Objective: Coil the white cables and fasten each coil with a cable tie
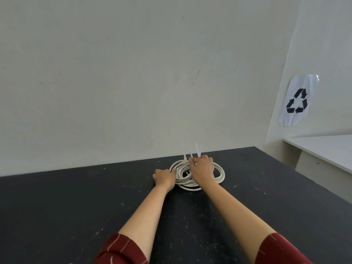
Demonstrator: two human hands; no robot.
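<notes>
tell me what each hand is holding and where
The left hand grips the coil at its left edge. The right hand reaches over it and pinches the ties at their base.

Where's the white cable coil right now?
The white cable coil lies on the black table near the wall, centre-right in the head view, between both hands.

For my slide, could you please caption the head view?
Both hands steady a white cable coil on the black table.
</notes>
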